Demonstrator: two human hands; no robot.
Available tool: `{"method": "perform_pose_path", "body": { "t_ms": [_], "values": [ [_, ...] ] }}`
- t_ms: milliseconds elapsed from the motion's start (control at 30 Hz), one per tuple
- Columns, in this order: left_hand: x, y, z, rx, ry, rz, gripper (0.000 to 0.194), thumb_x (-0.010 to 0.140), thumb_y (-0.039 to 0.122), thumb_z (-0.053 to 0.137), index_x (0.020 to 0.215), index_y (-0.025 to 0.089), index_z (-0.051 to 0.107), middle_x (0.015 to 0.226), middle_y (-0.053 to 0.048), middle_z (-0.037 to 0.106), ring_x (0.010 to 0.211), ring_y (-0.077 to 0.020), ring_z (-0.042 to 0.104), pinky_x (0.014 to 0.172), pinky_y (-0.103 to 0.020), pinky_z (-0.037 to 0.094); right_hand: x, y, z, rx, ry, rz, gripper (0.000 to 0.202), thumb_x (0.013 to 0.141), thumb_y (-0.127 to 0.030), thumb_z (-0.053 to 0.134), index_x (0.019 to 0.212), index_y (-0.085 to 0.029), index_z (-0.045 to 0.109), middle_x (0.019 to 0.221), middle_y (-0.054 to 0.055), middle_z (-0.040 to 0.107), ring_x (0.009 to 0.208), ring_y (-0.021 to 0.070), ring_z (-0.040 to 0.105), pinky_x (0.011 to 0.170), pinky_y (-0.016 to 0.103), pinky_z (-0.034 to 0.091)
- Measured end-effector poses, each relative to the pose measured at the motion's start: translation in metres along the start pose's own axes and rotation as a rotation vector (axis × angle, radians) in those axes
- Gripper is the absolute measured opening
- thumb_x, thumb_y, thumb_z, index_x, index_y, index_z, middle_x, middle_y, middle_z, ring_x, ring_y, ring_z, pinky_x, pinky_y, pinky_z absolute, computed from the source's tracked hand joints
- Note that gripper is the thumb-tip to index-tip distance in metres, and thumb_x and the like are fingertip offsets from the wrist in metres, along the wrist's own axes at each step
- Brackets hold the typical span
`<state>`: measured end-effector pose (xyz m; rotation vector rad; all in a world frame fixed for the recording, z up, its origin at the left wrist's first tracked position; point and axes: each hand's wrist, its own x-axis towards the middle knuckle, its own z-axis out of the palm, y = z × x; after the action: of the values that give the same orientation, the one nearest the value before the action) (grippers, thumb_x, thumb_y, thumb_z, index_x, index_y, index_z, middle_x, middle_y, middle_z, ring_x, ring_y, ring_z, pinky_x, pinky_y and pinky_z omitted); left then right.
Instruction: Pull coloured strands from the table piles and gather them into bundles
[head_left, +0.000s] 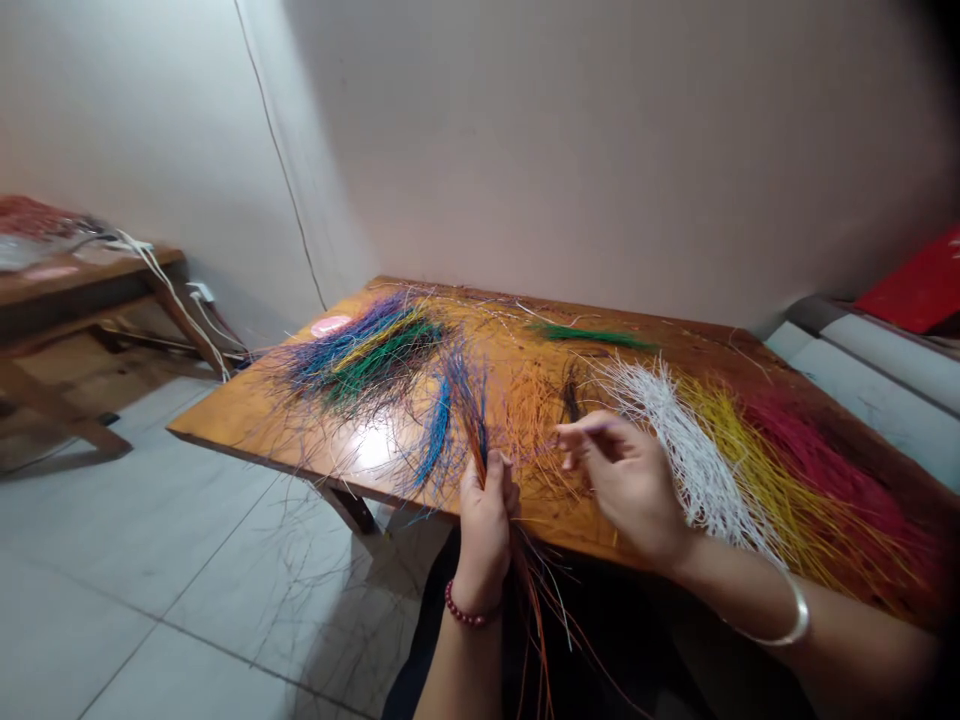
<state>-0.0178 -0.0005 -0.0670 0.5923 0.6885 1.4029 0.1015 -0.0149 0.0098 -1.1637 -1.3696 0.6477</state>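
bundle of thin strands (475, 430), mostly blue, brown and orange, stands in the closed left hand (486, 505) at the near edge of the wooden table (217, 415). its long axis runs away from the person: the upper end fans out over the tabletop, leaning slightly left, while loose orange and pale tails drop below the fist toward the lap. the left thumb presses on the strands and the fist hides their middle. the right hand (637, 485) is beside it, apart, fingers curled and thumb close to the index finger; a faint purplish line shows at the fingertips, too blurred to tell whether it is pinched.

blue strands (435, 430) lie just left of the bundle, orange strands (532, 410) just right. white strands (682, 440) slant down toward the right forearm, which covers part of them. any print on the pink disc (331, 326) is too small to read. a red object (915, 280) is cut off by the right edge.
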Motion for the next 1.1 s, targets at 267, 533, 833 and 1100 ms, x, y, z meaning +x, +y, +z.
{"method": "perform_pose_path", "body": {
  "t_ms": [267,533,833,1100],
  "values": [
    [-0.014,0.031,-0.006,-0.102,0.104,0.07,0.038,0.077,0.048,0.066,0.075,0.019,0.042,0.054,0.01,0.018,0.039,-0.0017,0.013,0.036,-0.015,0.012,0.033,-0.067,-0.062,-0.061,0.345,-0.168,0.014,0.083,-0.036,0.064,0.073,-0.026,0.061,0.08,-0.001,0.061,0.065,0.0125,0.054,0.054,0.031,0.034],
    [-0.046,0.066,-0.015,-0.223,0.04,0.058,0.029,0.083,0.041,0.061,0.075,0.019,0.045,0.055,0.009,0.013,0.041,-0.0032,0.008,0.036,-0.016,0.009,0.087,-0.053,-0.052,0.172,-0.122,0.346,0.029,0.06,-0.042,0.082,0.075,-0.02,0.07,0.082,0.002,0.063,0.046,0.0009,0.034,0.039,0.017,0.024],
    [-0.038,0.063,-0.014,-0.203,0.0,-0.04,0.031,0.082,0.042,0.063,0.076,0.019,0.043,0.055,0.01,0.015,0.041,-0.0027,0.007,0.036,-0.015,0.008,0.127,0.047,0.059,-0.256,-0.446,0.495,0.02,0.081,-0.03,0.066,0.074,-0.012,0.069,0.088,0.01,0.069,0.049,0.0047,0.05,0.037,0.016,0.025],
    [-0.013,0.046,-0.019,-0.17,0.037,-0.106,0.041,0.073,0.049,0.07,0.076,0.019,0.043,0.052,0.011,0.014,0.039,-0.0016,0.008,0.036,-0.014,0.007,0.133,0.062,0.086,-0.263,-0.286,0.524,0.023,0.089,-0.026,0.056,0.08,-0.008,0.067,0.102,0.015,0.069,0.046,0.0057,0.057,0.036,0.016,0.033]
  ]
}}
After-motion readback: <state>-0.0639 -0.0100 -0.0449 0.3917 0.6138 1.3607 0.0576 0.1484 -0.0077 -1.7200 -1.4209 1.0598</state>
